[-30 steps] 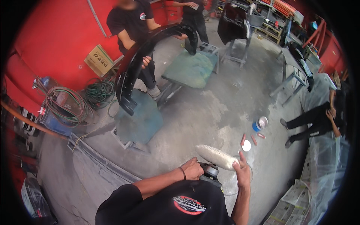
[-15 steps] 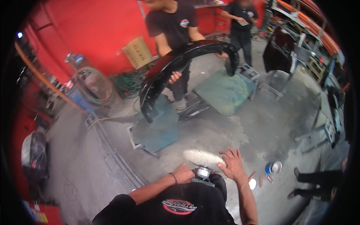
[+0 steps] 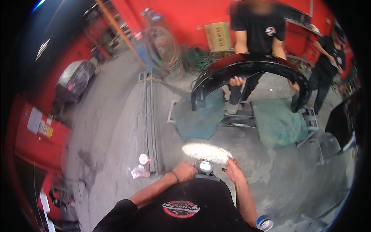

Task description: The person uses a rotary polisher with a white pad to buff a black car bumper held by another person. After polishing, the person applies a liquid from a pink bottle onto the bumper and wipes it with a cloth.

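Closest to us, our left hand [image 3: 184,171] is wrapped around the body of the polisher [image 3: 205,170], its grip closed on the tool just below the head. Our right hand [image 3: 233,172] has changed most — a moment ago it was spread open over the wool pad [image 3: 206,153], and a second back it was out to the side holding a small white thing. Now it sits at the pad's right underside, fingers curled against the rim, though we cannot tell whether that grip is fully closed or only resting there. The pad itself is held level in front of our chest, above the floor, touching nothing else. We judge that the pad has been seated and the tool is being made ready.

On the concrete floor [image 3: 116,147] to our left lie a small red-and-white cap [image 3: 144,159] and a crumpled scrap [image 3: 137,171]; by our right elbow stands a blue-and-white tin [image 3: 264,222].

Our view has swung as well — the green padded stands [image 3: 276,121] and the long metal rail [image 3: 150,120] now lie straight ahead instead of off to one side.

Beyond them a person in black holds up a glossy black fender [image 3: 249,69] with both hands. Another person [image 3: 326,65] stands at the far right, near the red wall [image 3: 185,15], coiled hoses [image 3: 164,50] and a cardboard box [image 3: 218,35].
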Demonstrator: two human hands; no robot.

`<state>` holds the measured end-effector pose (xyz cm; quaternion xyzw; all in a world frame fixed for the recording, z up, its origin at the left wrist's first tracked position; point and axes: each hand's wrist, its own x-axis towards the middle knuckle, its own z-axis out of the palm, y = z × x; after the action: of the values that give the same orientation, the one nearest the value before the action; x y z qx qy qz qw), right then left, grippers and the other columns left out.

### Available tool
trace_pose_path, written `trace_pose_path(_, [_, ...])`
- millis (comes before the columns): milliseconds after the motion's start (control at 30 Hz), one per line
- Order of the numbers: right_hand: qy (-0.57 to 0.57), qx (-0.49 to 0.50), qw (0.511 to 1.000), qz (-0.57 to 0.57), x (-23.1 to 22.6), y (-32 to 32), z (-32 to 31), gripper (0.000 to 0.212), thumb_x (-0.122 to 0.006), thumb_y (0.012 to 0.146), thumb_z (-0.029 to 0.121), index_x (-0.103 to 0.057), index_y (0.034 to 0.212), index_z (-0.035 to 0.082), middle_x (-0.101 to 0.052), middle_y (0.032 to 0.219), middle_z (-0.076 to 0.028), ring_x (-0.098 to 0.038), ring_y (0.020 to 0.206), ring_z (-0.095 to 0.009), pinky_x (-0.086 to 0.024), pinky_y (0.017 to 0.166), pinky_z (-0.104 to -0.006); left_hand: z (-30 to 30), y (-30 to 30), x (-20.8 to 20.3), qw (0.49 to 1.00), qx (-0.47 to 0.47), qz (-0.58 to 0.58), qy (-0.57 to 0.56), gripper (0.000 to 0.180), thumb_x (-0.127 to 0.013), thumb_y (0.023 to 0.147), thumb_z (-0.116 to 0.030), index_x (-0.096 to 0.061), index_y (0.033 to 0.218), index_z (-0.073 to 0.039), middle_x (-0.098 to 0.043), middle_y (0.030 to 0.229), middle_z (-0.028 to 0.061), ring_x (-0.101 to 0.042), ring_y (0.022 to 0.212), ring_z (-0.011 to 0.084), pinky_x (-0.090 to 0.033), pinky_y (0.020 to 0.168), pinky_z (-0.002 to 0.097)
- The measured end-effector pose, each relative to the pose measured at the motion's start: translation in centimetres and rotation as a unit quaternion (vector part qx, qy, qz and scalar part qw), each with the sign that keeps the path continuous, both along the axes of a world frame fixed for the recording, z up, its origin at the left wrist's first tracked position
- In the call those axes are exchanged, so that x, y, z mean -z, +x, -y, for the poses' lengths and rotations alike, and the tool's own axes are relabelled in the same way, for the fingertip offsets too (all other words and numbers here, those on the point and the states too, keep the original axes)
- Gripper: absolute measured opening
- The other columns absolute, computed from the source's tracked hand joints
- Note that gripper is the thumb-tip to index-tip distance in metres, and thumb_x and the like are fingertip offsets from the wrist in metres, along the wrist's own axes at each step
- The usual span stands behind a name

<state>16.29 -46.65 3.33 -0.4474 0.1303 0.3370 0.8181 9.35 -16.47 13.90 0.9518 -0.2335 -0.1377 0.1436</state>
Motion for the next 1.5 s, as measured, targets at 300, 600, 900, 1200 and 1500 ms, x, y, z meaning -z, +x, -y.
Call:
trace_pose_path(300, [-0.142,0.093,0.984,0.061,0.4,2.6,-5.8,0.034,-0.055,0.116,0.025,-0.058,0.143,0.004,-0.059,0.156,-0.015,-0.057,0.139,-0.028,-0.041,0.121,-0.0553,-2.5,1.4,-3.1,0.997,-0.077,0.005,0.017,0.011,-0.075,0.077,-0.020,-0.081,0.081,-0.012,-0.075,0.075,0.0154,-0.073,0.078,0.0389,-0.053,0.093,0.0463])
trace_pose_path(600, [-0.477,0.112,0.802,0.341,-8.0,4.8,-15.7,0.029,-0.072,0.106,0.020,-0.078,0.099,-0.007,-0.065,0.148,-0.022,-0.066,0.117,-0.027,-0.052,0.098,-0.0396,-13.0,11.4,1.9,0.984,0.016,-0.168,-0.058,0.021,-0.077,0.081,-0.032,-0.082,0.087,-0.013,-0.078,0.085,0.0184,-0.077,0.089,0.0433,-0.059,0.087,0.0557])
trace_pose_path(900, [-0.285,0.225,0.925,-0.114,-3.0,8.0,-28.3,0.047,-0.062,0.111,0.041,-0.070,0.136,0.002,-0.078,0.113,-0.011,-0.074,0.092,-0.022,-0.059,0.076,-0.0353,-27.4,18.5,3.0,0.971,0.127,-0.193,-0.058,0.021,-0.078,0.081,-0.035,-0.085,0.090,-0.018,-0.077,0.084,0.0165,-0.076,0.088,0.0448,-0.059,0.085,0.0545])
trace_pose_path(1200, [-0.171,0.129,0.974,-0.079,3.8,11.3,-38.3,0.075,-0.040,0.116,0.059,-0.047,0.164,0.002,-0.052,0.164,-0.018,-0.048,0.154,-0.032,-0.044,0.125,-0.0500,-35.9,21.1,-0.6,0.986,0.011,-0.128,-0.108,0.026,-0.081,0.086,-0.042,-0.083,0.085,-0.016,-0.075,0.079,0.0167,-0.073,0.084,0.0431,-0.058,0.081,0.0522])
trace_pose_path(1500, [-0.019,0.164,0.982,0.091,-1.0,24.6,-48.0,0.060,-0.046,0.117,0.040,-0.046,0.167,0.008,-0.061,0.154,-0.007,-0.060,0.130,-0.020,-0.048,0.112,-0.0343,-41.1,27.7,-11.1,0.992,-0.072,-0.043,-0.099,0.020,-0.086,0.076,-0.023,-0.076,0.086,-0.008,-0.073,0.078,0.0191,-0.072,0.076,0.0420,-0.058,0.069,0.0510])
